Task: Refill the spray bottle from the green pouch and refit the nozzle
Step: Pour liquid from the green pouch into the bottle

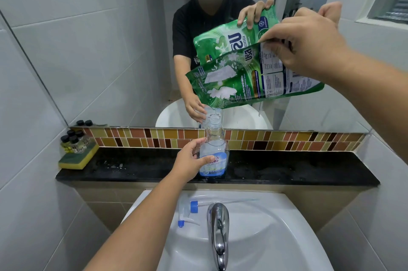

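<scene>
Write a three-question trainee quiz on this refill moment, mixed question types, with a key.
1. True or false: the spray nozzle is screwed onto the spray bottle.
2. Which hand steadies the bottle on the black ledge? A) left hand B) right hand
3. Fill in: the green pouch is tilted so its lower corner sits over the bottle's open ____.

Key: 1 false, it lies on the sink rim beside the tap; 2 A; 3 neck.
</scene>
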The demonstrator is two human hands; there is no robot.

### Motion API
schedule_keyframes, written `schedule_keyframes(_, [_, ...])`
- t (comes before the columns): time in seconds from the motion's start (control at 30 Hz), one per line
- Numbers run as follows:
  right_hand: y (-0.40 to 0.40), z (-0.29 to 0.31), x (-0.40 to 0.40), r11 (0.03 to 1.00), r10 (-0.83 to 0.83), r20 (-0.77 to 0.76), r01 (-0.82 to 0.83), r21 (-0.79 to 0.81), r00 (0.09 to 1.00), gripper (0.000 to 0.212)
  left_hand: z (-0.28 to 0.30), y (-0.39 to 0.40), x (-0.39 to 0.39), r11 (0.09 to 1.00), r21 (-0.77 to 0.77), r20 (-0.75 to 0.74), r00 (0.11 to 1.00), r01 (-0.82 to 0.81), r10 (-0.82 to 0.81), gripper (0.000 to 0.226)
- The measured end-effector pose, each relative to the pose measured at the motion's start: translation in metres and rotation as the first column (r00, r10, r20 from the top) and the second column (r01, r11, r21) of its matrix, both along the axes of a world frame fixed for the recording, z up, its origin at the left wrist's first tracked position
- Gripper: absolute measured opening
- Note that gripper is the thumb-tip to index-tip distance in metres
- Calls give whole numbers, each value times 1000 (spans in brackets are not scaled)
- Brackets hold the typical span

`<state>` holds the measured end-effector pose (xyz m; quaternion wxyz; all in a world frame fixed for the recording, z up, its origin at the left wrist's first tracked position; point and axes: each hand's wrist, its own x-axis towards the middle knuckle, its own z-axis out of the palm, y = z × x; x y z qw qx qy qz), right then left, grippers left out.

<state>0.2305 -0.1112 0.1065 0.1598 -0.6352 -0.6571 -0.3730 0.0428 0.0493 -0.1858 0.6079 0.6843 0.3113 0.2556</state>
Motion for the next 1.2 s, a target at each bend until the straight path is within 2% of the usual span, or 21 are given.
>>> schedule_keyframes(1.2, [1, -4, 2, 1000, 6, -59, -6, -4, 998, 19, -3, 2, 1, 1000, 4, 4, 1000, 4, -4, 63])
